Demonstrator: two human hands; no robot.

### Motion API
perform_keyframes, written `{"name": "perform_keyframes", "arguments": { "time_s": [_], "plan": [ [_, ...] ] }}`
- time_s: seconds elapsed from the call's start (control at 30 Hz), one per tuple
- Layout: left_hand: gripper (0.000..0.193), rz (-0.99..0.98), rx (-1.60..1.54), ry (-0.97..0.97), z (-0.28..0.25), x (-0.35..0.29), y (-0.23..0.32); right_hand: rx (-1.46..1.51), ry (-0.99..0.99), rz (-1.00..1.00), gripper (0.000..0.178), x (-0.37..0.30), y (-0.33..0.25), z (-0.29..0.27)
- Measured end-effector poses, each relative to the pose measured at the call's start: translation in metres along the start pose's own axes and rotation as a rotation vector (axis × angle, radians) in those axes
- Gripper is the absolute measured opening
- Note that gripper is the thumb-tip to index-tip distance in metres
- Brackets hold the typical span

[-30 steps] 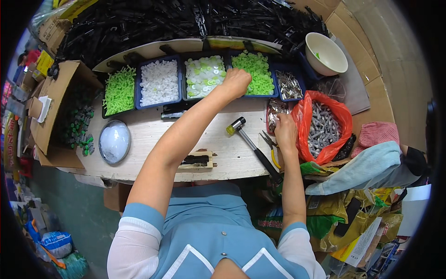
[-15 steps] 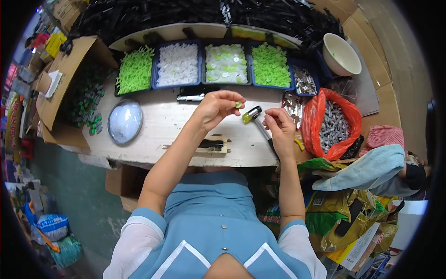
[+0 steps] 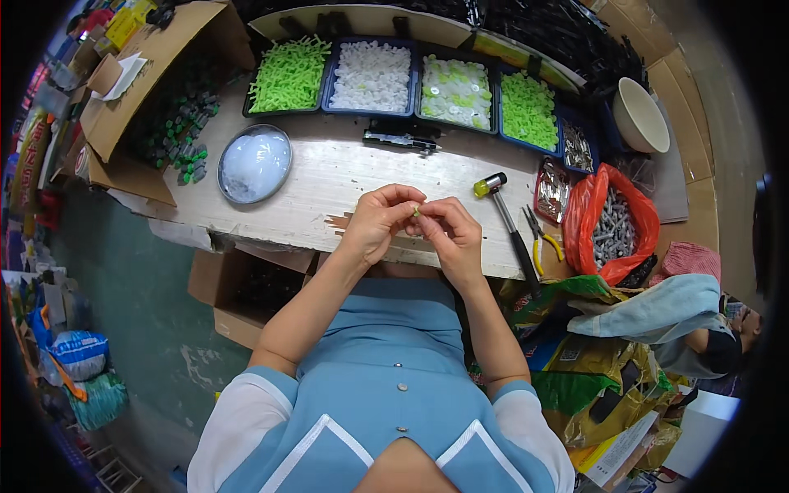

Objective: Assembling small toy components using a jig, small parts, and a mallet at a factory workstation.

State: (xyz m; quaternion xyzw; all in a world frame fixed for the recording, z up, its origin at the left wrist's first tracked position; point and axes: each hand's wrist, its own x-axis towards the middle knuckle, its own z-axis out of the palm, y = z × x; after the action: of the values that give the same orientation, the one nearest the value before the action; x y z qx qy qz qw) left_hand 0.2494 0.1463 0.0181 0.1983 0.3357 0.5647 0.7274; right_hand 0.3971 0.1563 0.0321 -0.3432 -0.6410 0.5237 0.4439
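Note:
My hands meet over the near edge of the white worktable. My left hand pinches a small green plastic piece between thumb and fingertips. My right hand is closed on the same piece from the other side, its fingertips touching those of the left. The fingers cover most of the piece, so its full shape is hidden. To the right of my hands lies a mallet with a yellow and black head. Beside it are pliers with yellow handles.
Along the back stand trays of green sticks, white pieces, mixed discs and green parts. A round dish sits left, near an open carton. A red bag of grey parts and a cream bowl are right.
My hands have come together nearer to me; before, they were apart, with the left alone holding the green piece. The view has shifted, and the pliers now show fully.

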Motion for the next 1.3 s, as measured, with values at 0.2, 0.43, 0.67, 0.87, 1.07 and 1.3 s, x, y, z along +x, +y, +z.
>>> {"name": "perform_keyframes", "arguments": {
  "time_s": [0.2, 0.43, 0.67, 0.87, 1.07, 1.3],
  "plan": [
    [0.016, 0.048, 0.024, 0.021, -0.004, -0.016, 0.004, 0.132, 0.048, 0.094, 0.009, -0.003, 0.001, 0.011],
    [0.019, 0.019, -0.019, -0.03, -0.021, -0.022, 0.0, 0.322, -0.064, 0.268, 0.009, -0.003, 0.001, 0.008],
    [0.021, -0.117, -0.174, -0.151, -0.032, -0.03, -0.001, 0.391, 0.028, 0.209, 0.009, 0.002, -0.002, 0.005],
    [0.021, -0.117, -0.152, -0.164, -0.03, -0.036, 0.005, 0.394, -0.002, 0.199, 0.01, 0.004, -0.004, 0.014],
    [0.022, -0.059, -0.04, -0.183, -0.031, -0.039, 0.007, 0.365, -0.018, 0.161, 0.011, 0.007, -0.009, 0.019],
    [0.022, -0.033, 0.018, -0.183, -0.03, -0.043, 0.01, 0.295, -0.071, 0.139, 0.009, 0.01, -0.012, 0.018]
  ]
}}
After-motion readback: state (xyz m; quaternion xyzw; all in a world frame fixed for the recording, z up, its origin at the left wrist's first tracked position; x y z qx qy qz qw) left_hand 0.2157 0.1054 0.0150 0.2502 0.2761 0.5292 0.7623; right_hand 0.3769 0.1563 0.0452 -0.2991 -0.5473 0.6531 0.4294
